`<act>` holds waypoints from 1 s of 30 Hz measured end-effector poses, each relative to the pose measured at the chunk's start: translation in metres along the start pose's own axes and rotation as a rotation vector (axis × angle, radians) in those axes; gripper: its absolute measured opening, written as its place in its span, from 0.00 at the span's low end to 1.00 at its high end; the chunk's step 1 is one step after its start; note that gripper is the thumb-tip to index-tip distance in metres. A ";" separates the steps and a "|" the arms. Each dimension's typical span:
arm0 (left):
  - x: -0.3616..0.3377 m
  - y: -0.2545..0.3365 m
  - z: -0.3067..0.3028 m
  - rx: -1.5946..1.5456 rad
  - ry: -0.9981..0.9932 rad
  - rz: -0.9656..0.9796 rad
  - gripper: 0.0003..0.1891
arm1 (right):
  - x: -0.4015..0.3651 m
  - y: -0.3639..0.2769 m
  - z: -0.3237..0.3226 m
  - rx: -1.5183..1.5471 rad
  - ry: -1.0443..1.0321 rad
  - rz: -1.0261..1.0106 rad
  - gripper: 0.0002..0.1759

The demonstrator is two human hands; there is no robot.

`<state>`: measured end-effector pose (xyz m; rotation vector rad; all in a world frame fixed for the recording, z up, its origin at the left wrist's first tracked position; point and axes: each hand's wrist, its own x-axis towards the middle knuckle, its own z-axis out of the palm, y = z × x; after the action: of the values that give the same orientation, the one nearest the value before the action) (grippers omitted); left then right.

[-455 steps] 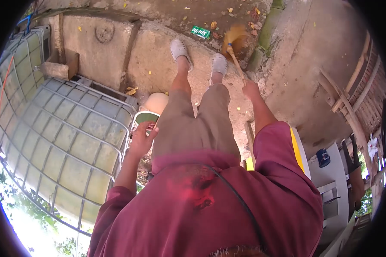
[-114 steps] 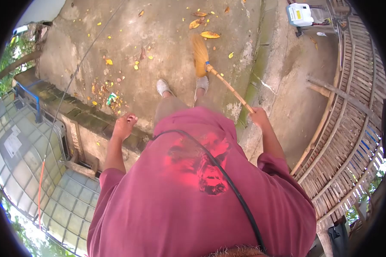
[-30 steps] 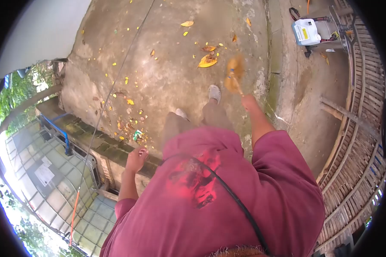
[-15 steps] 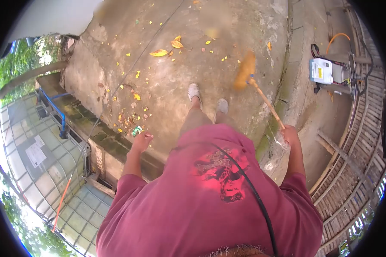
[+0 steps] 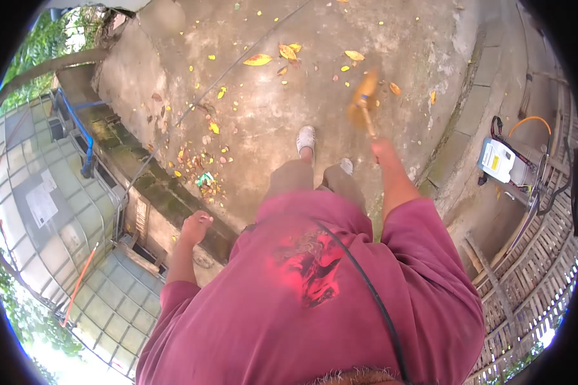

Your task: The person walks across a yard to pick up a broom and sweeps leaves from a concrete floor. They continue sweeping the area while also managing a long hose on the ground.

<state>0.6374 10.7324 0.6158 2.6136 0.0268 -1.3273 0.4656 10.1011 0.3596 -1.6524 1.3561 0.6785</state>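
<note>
My right hand (image 5: 384,151) is wrapped round the light wooden handle of a broom (image 5: 365,99) in front of me. The broom's tan bristle head is blurred by motion and sits low over the concrete, close to several yellow leaves (image 5: 354,56). Out to my left, my left hand (image 5: 198,228) hangs with its fingers curled in, and no object shows in it. Beyond that hand lies a cluster of small yellow and brown leaves (image 5: 213,128) with a green scrap of wrapper (image 5: 205,179) among them.
A caged white tank (image 5: 42,199) stands at the left behind a low mossy block wall (image 5: 141,176). On the right are a blue-and-white device (image 5: 496,160) with cables and a slatted bamboo fence (image 5: 526,282). A thin dark cable (image 5: 237,48) crosses the view above the concrete.
My right hand has swung forward and inward with the broom, which now points more directly ahead. The left hand has drawn slightly back and left. The view has shifted as I step.
</note>
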 end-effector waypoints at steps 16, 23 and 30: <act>0.103 0.089 0.003 0.022 -0.125 0.121 0.17 | -0.215 -0.019 -0.139 -0.071 -0.093 -0.433 0.16; 0.110 0.182 0.020 0.150 -0.057 0.179 0.17 | -0.189 0.193 -0.257 -0.395 0.276 0.091 0.14; 0.025 0.374 0.050 0.211 -0.140 0.310 0.19 | 0.006 0.251 -0.275 -0.075 0.034 0.327 0.11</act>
<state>0.6541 10.3554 0.6333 2.5426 -0.5457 -1.4592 0.1958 9.8511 0.4149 -1.5192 1.6628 0.9022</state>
